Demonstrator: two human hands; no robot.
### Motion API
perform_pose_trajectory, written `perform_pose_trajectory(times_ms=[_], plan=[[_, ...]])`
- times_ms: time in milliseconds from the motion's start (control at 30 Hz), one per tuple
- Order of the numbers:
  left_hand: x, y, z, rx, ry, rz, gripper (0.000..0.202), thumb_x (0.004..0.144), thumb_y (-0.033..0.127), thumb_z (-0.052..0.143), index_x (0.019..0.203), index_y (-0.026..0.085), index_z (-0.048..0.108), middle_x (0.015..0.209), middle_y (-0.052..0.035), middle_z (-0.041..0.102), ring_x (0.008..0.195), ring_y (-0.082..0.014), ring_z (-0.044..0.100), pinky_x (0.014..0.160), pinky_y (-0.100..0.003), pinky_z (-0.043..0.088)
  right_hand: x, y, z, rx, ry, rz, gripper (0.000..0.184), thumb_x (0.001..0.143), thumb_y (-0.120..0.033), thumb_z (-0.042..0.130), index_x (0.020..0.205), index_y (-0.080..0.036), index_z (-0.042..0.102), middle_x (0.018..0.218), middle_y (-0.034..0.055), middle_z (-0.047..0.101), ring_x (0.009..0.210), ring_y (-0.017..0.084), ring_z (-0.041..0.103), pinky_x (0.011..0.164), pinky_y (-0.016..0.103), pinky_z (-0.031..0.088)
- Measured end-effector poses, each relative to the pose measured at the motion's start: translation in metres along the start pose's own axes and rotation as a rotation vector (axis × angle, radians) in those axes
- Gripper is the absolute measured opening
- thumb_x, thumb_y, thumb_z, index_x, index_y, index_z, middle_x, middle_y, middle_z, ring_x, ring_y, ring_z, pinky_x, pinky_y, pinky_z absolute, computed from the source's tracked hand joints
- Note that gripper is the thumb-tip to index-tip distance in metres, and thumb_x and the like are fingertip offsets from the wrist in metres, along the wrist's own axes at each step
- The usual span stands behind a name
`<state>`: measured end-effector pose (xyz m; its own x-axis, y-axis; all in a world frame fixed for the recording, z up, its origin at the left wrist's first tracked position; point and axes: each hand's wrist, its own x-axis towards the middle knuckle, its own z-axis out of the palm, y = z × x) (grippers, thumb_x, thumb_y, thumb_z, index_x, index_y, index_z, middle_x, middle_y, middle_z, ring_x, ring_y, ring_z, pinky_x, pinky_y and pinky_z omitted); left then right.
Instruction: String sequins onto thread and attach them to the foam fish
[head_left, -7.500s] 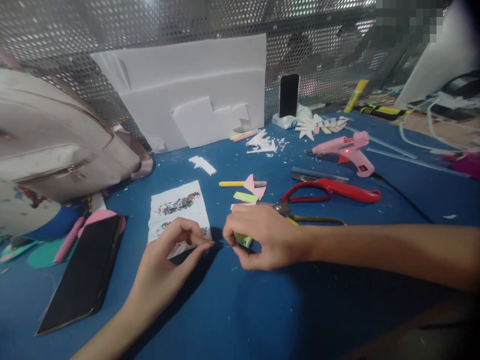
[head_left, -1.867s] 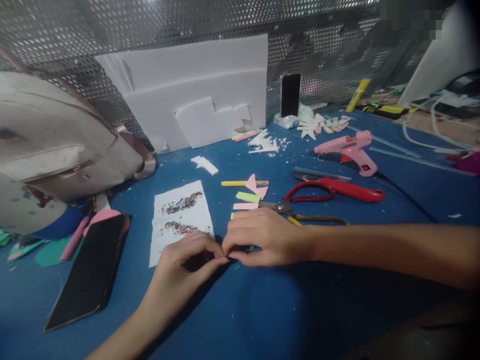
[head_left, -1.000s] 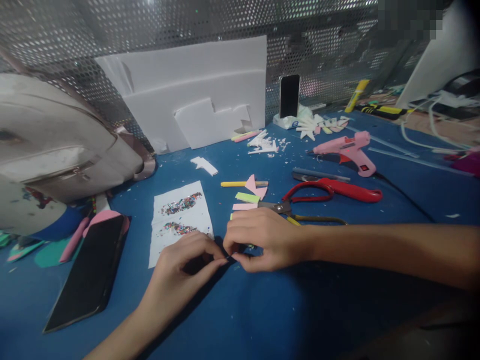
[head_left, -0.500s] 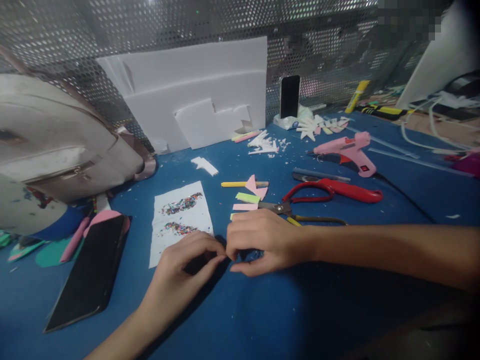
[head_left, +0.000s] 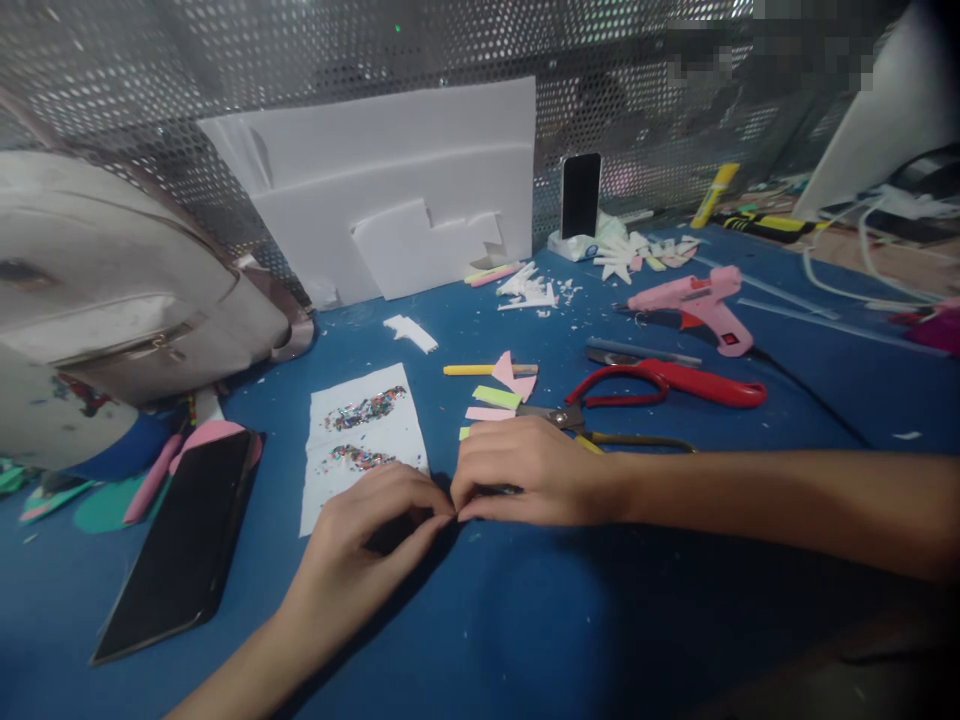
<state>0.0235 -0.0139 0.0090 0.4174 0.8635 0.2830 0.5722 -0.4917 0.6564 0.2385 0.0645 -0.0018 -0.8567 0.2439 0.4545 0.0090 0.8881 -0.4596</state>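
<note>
My left hand [head_left: 379,520] pinches with thumb and fingertips at the lower right corner of a white paper sheet [head_left: 316,430]. Two streaks of multicoloured glitter flakes [head_left: 365,409] lie on that sheet. Fingertip to fingertip with it, my right hand [head_left: 536,472] is closed in a pinch too. Whatever sits between the fingers is hidden or too small to make out. Just beyond my right hand are pink and green paper strips [head_left: 496,397], a yellow pen [head_left: 469,370] and red-handled scissors [head_left: 622,383].
A pink glue gun [head_left: 701,300] lies to the right, its cord trailing over the blue table [head_left: 525,620]. On the left are a dark phone [head_left: 180,550] and a pale backpack [head_left: 135,260]. White foam boards [head_left: 405,130] lean at the back near a propped phone [head_left: 581,195].
My right thumb has come up against its fingers, closing the gap that showed before. My left hand stays almost in place.
</note>
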Motion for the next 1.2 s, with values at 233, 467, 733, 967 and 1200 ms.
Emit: perform_pose_trajectory(times_ms=[233,467,733,967,1200], plan=[[0.002,-0.011,-0.017,0.065,0.073,0.007,0.010,0.087,0.014,0.061,0.084,0.023,0.065,0.084,0.0015,0.069,0.080,-0.0136,0.064,0.076,-0.026,0.047,-0.001,0.002,0.004,-0.050,0.054,0.063,0.017,0.098,-0.024,0.049,0.093,-0.016,0.063,0.087,0.0035,0.066,0.081,0.014,0.055,0.073,0.026,0.039],[0.010,-0.033,-0.064,0.369,0.405,-0.285,0.007,0.086,0.025,0.064,0.089,0.021,0.068,0.087,0.0063,0.067,0.070,-0.0091,0.054,0.060,-0.016,0.038,-0.001,0.000,0.003,-0.024,0.035,0.150,0.015,0.097,-0.022,0.048,0.094,-0.017,0.062,0.084,0.0021,0.065,0.077,0.012,0.056,0.071,0.025,0.039],[0.015,-0.058,-0.096,0.433,-0.025,-0.304,0.015,0.086,0.024,0.059,0.090,0.020,0.073,0.085,0.0091,0.074,0.061,-0.0065,0.057,0.053,-0.010,0.039,-0.001,-0.005,0.000,0.006,0.066,0.180,0.008,0.092,-0.016,0.051,0.090,-0.017,0.058,0.078,0.0000,0.061,0.073,0.012,0.052,0.068,0.025,0.037],[0.010,-0.077,-0.103,0.441,-0.100,-0.461,0.027,0.078,0.048,0.061,0.085,0.025,0.073,0.090,-0.0006,0.076,0.073,-0.0191,0.062,0.066,-0.027,0.048,-0.002,-0.004,0.001,0.012,0.057,0.166,0.008,0.092,-0.018,0.049,0.091,-0.017,0.057,0.081,0.0013,0.063,0.075,0.013,0.053,0.070,0.026,0.038],[0.009,-0.083,-0.093,0.359,-0.125,-0.470,0.030,0.080,0.048,0.056,0.088,0.021,0.069,0.091,-0.0048,0.073,0.083,-0.0218,0.064,0.074,-0.032,0.050,-0.002,-0.002,0.002,0.013,0.061,0.161,0.007,0.090,-0.016,0.051,0.090,-0.017,0.057,0.080,0.0003,0.062,0.074,0.012,0.053,0.069,0.025,0.038]])
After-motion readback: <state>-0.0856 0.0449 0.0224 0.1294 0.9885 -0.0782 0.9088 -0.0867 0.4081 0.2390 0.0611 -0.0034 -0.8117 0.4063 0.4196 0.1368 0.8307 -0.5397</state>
